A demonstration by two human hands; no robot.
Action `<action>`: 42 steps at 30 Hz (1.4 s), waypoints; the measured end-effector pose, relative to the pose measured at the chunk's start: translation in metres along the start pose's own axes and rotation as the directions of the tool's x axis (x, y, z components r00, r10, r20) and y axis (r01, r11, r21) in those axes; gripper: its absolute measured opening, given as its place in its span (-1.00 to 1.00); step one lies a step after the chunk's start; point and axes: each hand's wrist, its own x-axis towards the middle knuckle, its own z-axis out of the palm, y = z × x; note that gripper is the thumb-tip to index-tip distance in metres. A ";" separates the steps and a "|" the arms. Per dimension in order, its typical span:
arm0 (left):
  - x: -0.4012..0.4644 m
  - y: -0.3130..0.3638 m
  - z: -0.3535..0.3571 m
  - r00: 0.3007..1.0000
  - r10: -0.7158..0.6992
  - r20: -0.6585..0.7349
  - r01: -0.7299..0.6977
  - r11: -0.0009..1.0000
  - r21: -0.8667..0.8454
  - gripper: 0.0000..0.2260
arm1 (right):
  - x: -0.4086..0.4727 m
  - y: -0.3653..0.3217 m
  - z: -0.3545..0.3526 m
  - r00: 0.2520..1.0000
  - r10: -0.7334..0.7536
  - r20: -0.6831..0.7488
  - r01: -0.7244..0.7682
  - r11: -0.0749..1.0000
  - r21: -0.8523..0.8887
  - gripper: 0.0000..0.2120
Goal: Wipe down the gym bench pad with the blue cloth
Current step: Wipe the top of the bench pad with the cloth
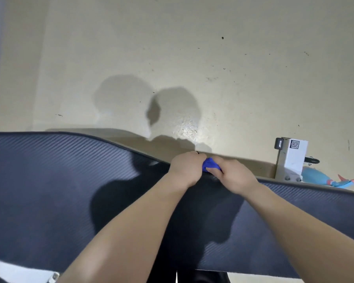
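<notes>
The gym bench pad (pixel 55 180) is dark with a carbon-weave texture and spans the whole lower half of the view. A bunched blue cloth (pixel 209 164) sits at the pad's far edge, near the middle. My left hand (pixel 185 168) and my right hand (pixel 234 177) both close on the cloth from either side, so only a small part of it shows between them. Both forearms reach across the pad from the bottom of the frame.
Beyond the pad lies a pale, scuffed floor (pixel 172 58) with my shadow on it. At the right, a white metal bench post (pixel 291 158) with a QR label stands by the pad's edge. A light blue spray bottle (pixel 323 179) lies beside it.
</notes>
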 end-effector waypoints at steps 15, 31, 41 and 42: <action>-0.029 -0.084 -0.035 0.952 -0.270 -0.146 0.292 0.944 0.153 -0.80 | 0.042 -0.104 0.035 0.998 -0.058 0.001 0.055 0.938 0.342 -0.80; -0.044 -0.115 -0.051 0.947 -0.251 -0.202 0.288 0.940 0.184 -0.75 | 0.050 -0.144 0.029 0.996 -0.088 0.034 0.076 0.960 0.269 -0.69; -0.063 -0.190 -0.068 0.947 -0.049 -0.317 0.101 0.984 0.149 -0.73 | 0.064 -0.212 0.046 0.993 -0.032 -0.117 0.054 0.980 0.193 -0.75; -0.068 -0.206 -0.074 0.942 -0.054 -0.330 0.110 0.982 0.155 -0.71 | 0.071 -0.229 0.050 0.990 -0.037 -0.133 0.065 0.976 0.207 -0.75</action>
